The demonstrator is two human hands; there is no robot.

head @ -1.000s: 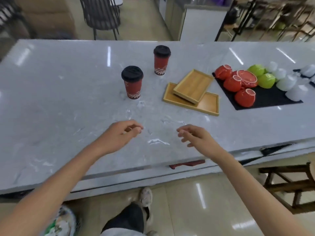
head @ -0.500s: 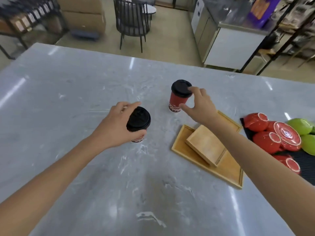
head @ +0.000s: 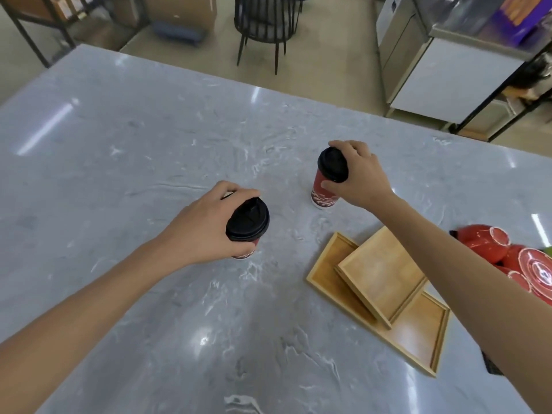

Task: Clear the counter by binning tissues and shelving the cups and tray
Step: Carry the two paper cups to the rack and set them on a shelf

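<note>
Both my hands grip cups on the grey counter (head: 119,162): my left hand (head: 206,225) wraps the near red cup (head: 247,223) below its black lid, and my right hand (head: 358,174) holds the far red cup (head: 324,191). Two wooden trays (head: 385,282) lie stacked just right of them.

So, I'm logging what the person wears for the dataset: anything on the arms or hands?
Nothing shows: the left hand and right hand wear no gloves, rings or watch, and both forearms are without sleeves up to the frame edge.
</note>
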